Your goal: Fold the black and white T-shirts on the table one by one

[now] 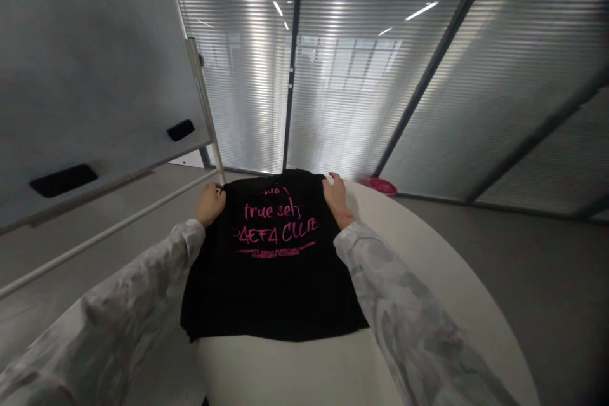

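Note:
A black T-shirt (280, 292) with pink lettering lies spread over the white table, its lower edge towards me. At its far left corner, my left hand (210, 204) is closed on the cloth, fingers curled round the edge. My right hand (335, 198) grips the far right corner, with some fingertips showing past the edge. The far edge of the shirt between my hands looks bunched or folded over, and part of the top line of print is hidden in it. Both my forearms are in grey and white patterned sleeves.
The round white table (457, 279) curves away on the right. A whiteboard (95, 63) on a white frame stands at the left, with two black items on it. Beyond the table, a pink object (383, 186) lies by the glass wall with blinds (342, 108).

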A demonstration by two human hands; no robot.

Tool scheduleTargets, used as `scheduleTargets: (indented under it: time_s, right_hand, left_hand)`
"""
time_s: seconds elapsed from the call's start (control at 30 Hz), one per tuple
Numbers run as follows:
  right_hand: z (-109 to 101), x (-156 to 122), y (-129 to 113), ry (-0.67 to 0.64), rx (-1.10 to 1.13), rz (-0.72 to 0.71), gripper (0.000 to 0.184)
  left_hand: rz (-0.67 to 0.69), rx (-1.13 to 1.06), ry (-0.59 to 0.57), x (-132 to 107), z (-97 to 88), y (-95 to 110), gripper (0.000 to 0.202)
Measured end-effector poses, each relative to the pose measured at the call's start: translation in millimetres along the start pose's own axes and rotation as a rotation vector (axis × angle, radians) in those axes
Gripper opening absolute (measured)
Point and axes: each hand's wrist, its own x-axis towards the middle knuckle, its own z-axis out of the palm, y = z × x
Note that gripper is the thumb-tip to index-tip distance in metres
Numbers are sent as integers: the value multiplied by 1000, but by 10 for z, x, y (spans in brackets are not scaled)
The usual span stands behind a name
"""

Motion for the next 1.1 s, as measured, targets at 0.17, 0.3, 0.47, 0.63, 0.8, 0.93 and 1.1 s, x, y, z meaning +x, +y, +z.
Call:
scheduleTargets:
  time_s: [0.17, 0.3, 0.47, 0.63, 0.8, 0.93, 1.1]
  right_hand:
    - [55, -357, -58, -189, -299, -474, 54]
    - [148, -409, -82, -334, -414, -311, 40]
    - [189, -167, -118, -249, -318, -195, 30]
    - [115, 195, -168, -74, 55, -81, 53]
    - [39, 81, -39, -226, -165, -181, 67]
    - [-23, -305, 145, -351, -336, -290, 72]
    - [-292, -939, 327, -460, -328, -367, 75]
  left_hand:
    - [410, 298, -124, -52, 139, 327, 69]
    - [188, 321, -136, 75, 317, 410, 47]
    - [-35, 250, 3, 363, 348, 344, 45]
    - [-121, 211, 96, 478, 98, 238, 55]
    - [126, 316, 28, 127, -25, 316, 70]
    - [420, 338, -363, -451, -14, 559, 76]
    - [658, 377, -660, -1292, -17, 758, 101]
